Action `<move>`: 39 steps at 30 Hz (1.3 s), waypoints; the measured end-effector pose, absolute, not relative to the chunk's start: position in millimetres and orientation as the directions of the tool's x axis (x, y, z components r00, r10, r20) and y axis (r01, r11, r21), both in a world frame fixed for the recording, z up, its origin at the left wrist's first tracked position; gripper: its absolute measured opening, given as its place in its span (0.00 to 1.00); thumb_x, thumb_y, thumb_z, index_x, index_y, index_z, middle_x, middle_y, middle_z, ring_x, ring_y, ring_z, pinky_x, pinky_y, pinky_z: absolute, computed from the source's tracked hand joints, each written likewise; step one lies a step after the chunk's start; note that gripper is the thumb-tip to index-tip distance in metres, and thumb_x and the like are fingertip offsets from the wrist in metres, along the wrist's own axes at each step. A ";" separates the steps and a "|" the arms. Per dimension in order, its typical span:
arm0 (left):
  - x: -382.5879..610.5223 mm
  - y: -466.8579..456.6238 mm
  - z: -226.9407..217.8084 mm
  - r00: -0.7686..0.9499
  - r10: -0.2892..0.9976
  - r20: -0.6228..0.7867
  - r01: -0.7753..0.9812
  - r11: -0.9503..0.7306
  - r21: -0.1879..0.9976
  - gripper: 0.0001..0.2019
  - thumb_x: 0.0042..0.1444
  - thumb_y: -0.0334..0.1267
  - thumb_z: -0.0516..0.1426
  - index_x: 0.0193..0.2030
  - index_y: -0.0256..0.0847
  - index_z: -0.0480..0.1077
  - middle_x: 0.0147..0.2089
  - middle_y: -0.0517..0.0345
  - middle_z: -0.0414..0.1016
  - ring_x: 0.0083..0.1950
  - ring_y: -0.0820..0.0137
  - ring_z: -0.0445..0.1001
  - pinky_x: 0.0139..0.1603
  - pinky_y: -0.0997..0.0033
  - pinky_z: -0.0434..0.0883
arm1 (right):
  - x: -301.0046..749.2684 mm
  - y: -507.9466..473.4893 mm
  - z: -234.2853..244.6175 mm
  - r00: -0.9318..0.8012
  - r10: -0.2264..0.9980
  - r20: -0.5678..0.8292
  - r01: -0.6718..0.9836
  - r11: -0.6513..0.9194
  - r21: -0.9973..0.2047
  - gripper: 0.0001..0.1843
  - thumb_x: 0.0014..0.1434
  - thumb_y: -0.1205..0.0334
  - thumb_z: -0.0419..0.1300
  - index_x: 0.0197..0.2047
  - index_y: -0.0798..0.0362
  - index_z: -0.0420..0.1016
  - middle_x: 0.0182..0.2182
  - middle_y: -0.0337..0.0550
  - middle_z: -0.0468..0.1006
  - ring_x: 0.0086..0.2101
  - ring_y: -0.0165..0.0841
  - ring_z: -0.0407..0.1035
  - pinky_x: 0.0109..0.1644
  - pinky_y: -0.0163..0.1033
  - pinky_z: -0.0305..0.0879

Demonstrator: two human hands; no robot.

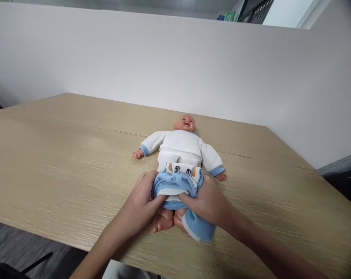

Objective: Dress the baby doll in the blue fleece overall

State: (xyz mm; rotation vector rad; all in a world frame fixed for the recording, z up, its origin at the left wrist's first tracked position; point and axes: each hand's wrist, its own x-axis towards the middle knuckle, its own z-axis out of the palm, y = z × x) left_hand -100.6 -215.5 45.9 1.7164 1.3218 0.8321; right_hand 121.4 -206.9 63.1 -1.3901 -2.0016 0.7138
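A baby doll (pixel 181 139) lies on its back on the wooden table, head away from me, in a white top with blue cuffs. Bunched around its lower body and upper legs are light blue terry trousers (pixel 178 180) with a white patch of embroidered eyes. My left hand (pixel 145 193) grips the trousers' left side, thumb pressed onto the white-edged opening. On the other side, my right hand (pixel 209 199) is closed on the cloth in the same way. One trouser leg with a white hem hangs below my right hand. The doll's bare feet (pixel 163 220) show beneath.
The wide wooden table (pixel 76 155) has seams across it and a near edge close below the doll. Behind it rises a white partition wall (pixel 152 62). At the lower left, the grey floor (pixel 27 240) shows beyond the table edge.
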 end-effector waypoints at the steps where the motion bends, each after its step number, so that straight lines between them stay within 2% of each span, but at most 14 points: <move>1: -100.3 -214.8 48.4 0.228 0.973 0.030 0.463 -0.136 0.876 0.06 0.65 0.38 0.56 0.46 0.42 0.70 0.48 0.53 0.76 0.53 0.55 0.73 0.56 0.57 0.70 | 122.0 -205.5 64.8 -0.284 0.945 0.165 0.631 0.314 -0.709 0.08 0.59 0.65 0.65 0.43 0.48 0.83 0.40 0.42 0.90 0.48 0.44 0.83 0.50 0.43 0.78; 3: -99.6 -215.2 53.0 0.222 0.974 0.030 0.466 -0.133 0.875 0.05 0.65 0.38 0.56 0.45 0.43 0.70 0.47 0.53 0.77 0.53 0.55 0.74 0.55 0.57 0.71 | 122.9 -204.3 69.8 -0.308 0.938 0.156 0.627 0.324 -0.708 0.05 0.60 0.65 0.65 0.39 0.48 0.82 0.37 0.40 0.90 0.44 0.42 0.84 0.47 0.42 0.79; 5: -100.1 -218.6 56.0 0.234 0.972 0.032 0.437 -0.135 0.889 0.06 0.66 0.39 0.56 0.47 0.43 0.70 0.47 0.53 0.79 0.52 0.55 0.76 0.53 0.59 0.73 | 122.9 -205.6 76.4 -0.336 0.929 0.159 0.608 0.342 -0.716 0.06 0.60 0.66 0.64 0.38 0.48 0.82 0.38 0.40 0.90 0.42 0.41 0.84 0.50 0.42 0.80; 7: -102.3 -224.9 57.3 0.245 0.969 0.039 0.404 -0.139 0.904 0.08 0.66 0.40 0.57 0.50 0.43 0.71 0.47 0.53 0.81 0.49 0.56 0.78 0.49 0.61 0.74 | 121.9 -209.7 83.7 -0.358 0.915 0.185 0.575 0.372 -0.729 0.09 0.59 0.67 0.64 0.43 0.48 0.84 0.44 0.40 0.90 0.48 0.42 0.83 0.58 0.44 0.79; 10: -107.8 -238.6 56.8 0.247 0.968 0.051 0.363 -0.141 0.921 0.08 0.66 0.43 0.57 0.49 0.46 0.72 0.41 0.57 0.81 0.42 0.59 0.78 0.42 0.66 0.74 | 118.7 -220.8 94.4 -0.394 0.901 0.181 0.533 0.384 -0.754 0.18 0.60 0.66 0.66 0.53 0.45 0.84 0.55 0.40 0.87 0.57 0.42 0.80 0.68 0.46 0.73; 13: -113.2 -254.5 54.2 0.258 0.965 0.054 0.314 -0.137 0.939 0.08 0.66 0.46 0.58 0.48 0.47 0.73 0.37 0.59 0.80 0.38 0.61 0.77 0.38 0.69 0.74 | 113.9 -233.9 104.0 -0.432 0.898 0.083 0.529 0.327 -0.783 0.18 0.60 0.65 0.66 0.53 0.42 0.84 0.52 0.37 0.87 0.54 0.41 0.81 0.63 0.44 0.76; 17: -117.6 -274.0 46.7 0.267 0.964 0.013 0.277 -0.090 0.957 0.09 0.67 0.47 0.59 0.47 0.48 0.73 0.41 0.59 0.82 0.41 0.61 0.79 0.41 0.69 0.76 | 107.1 -244.7 112.2 -0.484 0.875 -0.018 0.516 0.269 -0.813 0.13 0.60 0.65 0.66 0.47 0.42 0.84 0.46 0.33 0.88 0.44 0.37 0.83 0.53 0.40 0.77; 21: -122.2 -287.1 35.2 0.249 0.967 -0.051 0.312 -0.030 0.950 0.11 0.67 0.45 0.59 0.53 0.47 0.74 0.49 0.56 0.83 0.54 0.56 0.80 0.50 0.66 0.77 | 102.7 -245.8 109.2 -0.492 0.869 -0.060 0.554 0.260 -0.791 0.04 0.58 0.65 0.66 0.36 0.45 0.80 0.36 0.33 0.87 0.40 0.38 0.81 0.50 0.40 0.76; 24: -125.0 -290.1 27.9 0.233 0.967 -0.106 0.391 0.007 0.920 0.16 0.66 0.45 0.59 0.58 0.46 0.73 0.55 0.51 0.82 0.59 0.50 0.78 0.57 0.59 0.75 | 100.8 -244.6 101.0 -0.450 0.888 -0.094 0.631 0.242 -0.737 0.06 0.58 0.63 0.67 0.30 0.47 0.76 0.30 0.36 0.85 0.35 0.38 0.80 0.45 0.41 0.75; 26: -125.7 -288.9 25.8 0.214 0.967 -0.139 0.455 0.028 0.890 0.18 0.66 0.45 0.58 0.60 0.45 0.73 0.59 0.47 0.82 0.60 0.48 0.77 0.60 0.54 0.73 | 99.3 -244.5 96.1 -0.444 0.890 -0.102 0.655 0.245 -0.715 0.04 0.58 0.63 0.65 0.32 0.47 0.76 0.30 0.36 0.85 0.32 0.37 0.78 0.41 0.40 0.73; 28: -125.2 -286.4 25.9 0.208 0.966 -0.153 0.514 0.025 0.858 0.18 0.66 0.45 0.57 0.60 0.45 0.74 0.59 0.46 0.82 0.59 0.46 0.77 0.61 0.51 0.71 | 97.4 -245.6 93.4 -0.440 0.894 -0.080 0.672 0.270 -0.690 0.03 0.57 0.64 0.64 0.35 0.46 0.78 0.34 0.37 0.86 0.33 0.36 0.79 0.41 0.40 0.71; 32: -123.1 -282.7 28.6 0.216 0.964 -0.157 0.586 0.000 0.810 0.14 0.66 0.46 0.56 0.54 0.45 0.76 0.54 0.45 0.84 0.55 0.45 0.78 0.59 0.49 0.70 | 93.0 -250.4 93.0 -0.367 0.926 -0.086 0.756 0.243 -0.608 0.11 0.55 0.62 0.65 0.43 0.46 0.80 0.44 0.44 0.88 0.40 0.42 0.82 0.43 0.42 0.70; 35: -122.8 -283.5 27.8 0.208 0.970 -0.124 0.610 -0.030 0.792 0.15 0.66 0.45 0.56 0.54 0.44 0.76 0.56 0.43 0.83 0.58 0.44 0.77 0.62 0.46 0.69 | 90.9 -253.0 93.3 -0.328 0.936 -0.127 0.801 0.205 -0.562 0.14 0.56 0.60 0.65 0.47 0.47 0.80 0.45 0.48 0.88 0.39 0.43 0.82 0.42 0.42 0.70; 39: -124.3 -286.9 22.7 0.220 0.970 -0.103 0.570 -0.043 0.821 0.19 0.69 0.47 0.54 0.60 0.44 0.74 0.61 0.41 0.80 0.63 0.45 0.76 0.65 0.45 0.70 | 93.0 -252.9 92.4 -0.381 0.915 -0.137 0.748 0.218 -0.626 0.11 0.58 0.62 0.64 0.45 0.48 0.81 0.44 0.46 0.88 0.37 0.40 0.82 0.41 0.40 0.72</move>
